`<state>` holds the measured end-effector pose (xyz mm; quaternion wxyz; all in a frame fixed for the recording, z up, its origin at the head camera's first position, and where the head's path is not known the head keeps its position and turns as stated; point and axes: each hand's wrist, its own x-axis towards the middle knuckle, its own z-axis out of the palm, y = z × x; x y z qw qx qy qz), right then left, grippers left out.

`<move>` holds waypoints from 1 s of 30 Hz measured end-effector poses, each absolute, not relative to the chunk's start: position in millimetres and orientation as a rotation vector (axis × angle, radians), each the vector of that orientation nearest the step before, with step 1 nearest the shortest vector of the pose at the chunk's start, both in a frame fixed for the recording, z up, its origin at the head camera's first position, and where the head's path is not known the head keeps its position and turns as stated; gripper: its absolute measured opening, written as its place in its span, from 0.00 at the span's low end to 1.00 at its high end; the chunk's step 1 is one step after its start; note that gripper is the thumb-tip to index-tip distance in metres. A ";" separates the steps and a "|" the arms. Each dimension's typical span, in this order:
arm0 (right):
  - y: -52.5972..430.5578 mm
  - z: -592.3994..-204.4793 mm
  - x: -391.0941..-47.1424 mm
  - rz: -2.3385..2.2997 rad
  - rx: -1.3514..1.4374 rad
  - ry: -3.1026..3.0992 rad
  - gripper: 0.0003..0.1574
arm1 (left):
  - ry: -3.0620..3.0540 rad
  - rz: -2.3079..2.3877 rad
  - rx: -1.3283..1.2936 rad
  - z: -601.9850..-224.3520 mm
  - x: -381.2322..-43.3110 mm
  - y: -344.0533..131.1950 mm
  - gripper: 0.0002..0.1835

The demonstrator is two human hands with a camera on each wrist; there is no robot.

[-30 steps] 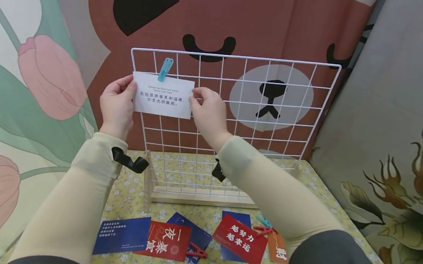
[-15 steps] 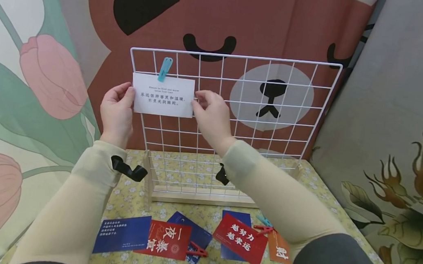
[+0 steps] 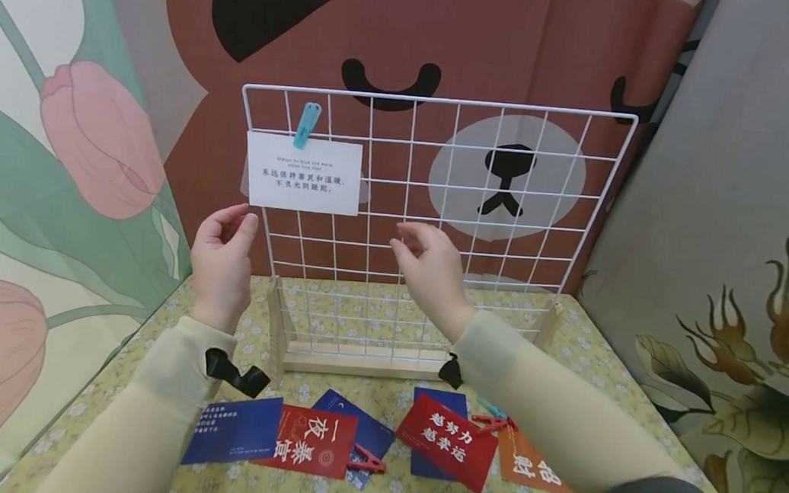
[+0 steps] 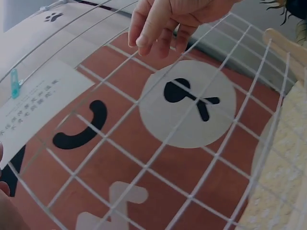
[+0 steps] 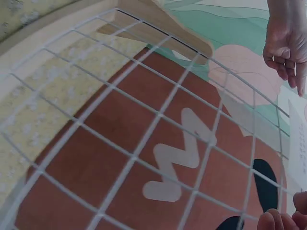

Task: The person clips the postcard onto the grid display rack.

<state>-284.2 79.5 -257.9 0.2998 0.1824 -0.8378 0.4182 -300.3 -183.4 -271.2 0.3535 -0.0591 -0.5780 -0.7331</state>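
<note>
A white card (image 3: 302,198) with printed writing hangs at the upper left of the white wire grid rack (image 3: 439,101). One light-blue clothespin (image 3: 307,126) grips its top edge to a wire. Just below the card's lower left corner is my left hand (image 3: 224,265), fingers loosely bent around nothing. My right hand (image 3: 434,276) is in front of the grid, right of the card and lower, also without anything in it. In the left wrist view the card (image 4: 41,103) and clothespin (image 4: 15,84) show at the left, with the right hand (image 4: 168,24) at the top.
On the flowered tablecloth (image 3: 151,382) in front of the rack's wooden base (image 3: 365,366) lie blue cards (image 3: 233,430), red cards (image 3: 447,441) and an orange card (image 3: 533,466). Red clothespins (image 3: 369,460) lie among them. Printed curtains hang behind and at both sides.
Both hands have let go of the card's side edges and moved down, the right one also to the right. The card stays hanging from the clothespin.
</note>
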 end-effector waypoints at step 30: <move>103.7 -397.4 -215.0 1.219 0.484 -2.722 0.17 | -2.571 -1.631 -0.239 -416.6 -249.4 -128.8 0.12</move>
